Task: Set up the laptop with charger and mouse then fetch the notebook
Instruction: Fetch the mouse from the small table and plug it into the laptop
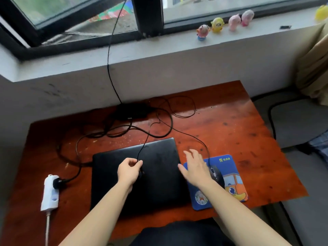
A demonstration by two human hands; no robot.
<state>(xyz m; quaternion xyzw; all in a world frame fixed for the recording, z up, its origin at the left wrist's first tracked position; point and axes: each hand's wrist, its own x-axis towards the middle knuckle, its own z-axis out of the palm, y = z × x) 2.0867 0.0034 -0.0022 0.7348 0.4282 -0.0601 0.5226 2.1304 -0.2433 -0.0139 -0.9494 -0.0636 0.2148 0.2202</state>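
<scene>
A closed black laptop (pixel 156 167) lies flat on the reddish wooden table (pixel 230 125). Over its lid, my left hand (pixel 128 170) pinches a thin black cable (pixel 144 144) that runs back toward the charger brick (pixel 132 110) at the table's far edge. My right hand (pixel 195 168) hovers with fingers spread at the laptop's right edge, just left of the black mouse (pixel 215 174). The mouse rests on a blue mouse pad (pixel 230 190), and its cord loops back across the table. No notebook is in view.
A white power strip (pixel 50 192) with a black plug in it lies at the left front. Tangled black cables (pixel 110 130) cover the table's back. A cord rises to the window. Small toy figures (pixel 217 24) line the sill. A grey seat (pixel 300 121) stands at right.
</scene>
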